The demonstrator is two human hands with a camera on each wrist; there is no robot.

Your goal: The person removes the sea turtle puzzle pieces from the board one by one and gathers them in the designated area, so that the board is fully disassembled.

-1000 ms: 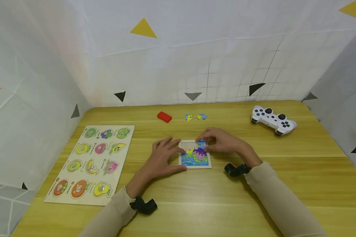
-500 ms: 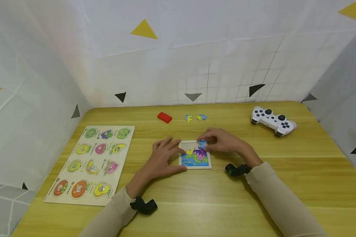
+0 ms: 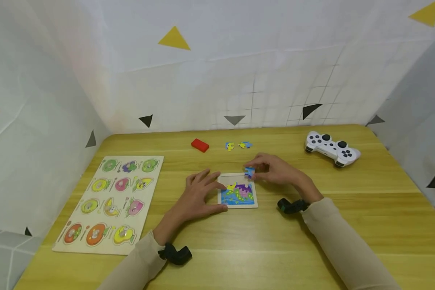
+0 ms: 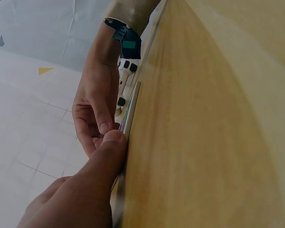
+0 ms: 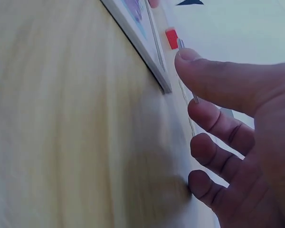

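Note:
A small jigsaw puzzle in a pale wooden frame [image 3: 239, 206] lies mid-table, its lower part filled with a blue, purple and green sea picture and its top strip bare. My left hand [image 3: 201, 196] is spread at the frame's left side, index finger and thumb touching the edge. Just over the upper right corner, my right hand [image 3: 277, 170] pinches a blue puzzle piece [image 3: 249, 172] between thumb and fingers. The right wrist view shows only the thin edge of that puzzle piece [image 5: 196, 99] at the fingertips, apart from the frame [image 5: 165, 85].
Two loose puzzle pieces [image 3: 230, 146] and a red block [image 3: 200, 145] lie behind the frame. To the right is a white game controller [image 3: 331, 149]. A large fruit peg board [image 3: 110, 205] lies at the left. White cloth [image 3: 217, 80] hangs behind the table.
My right hand has lifted the blue puzzle piece out of the frame's upper right corner, leaving that spot bare, and shifted slightly right. The left hand has stayed at the frame.

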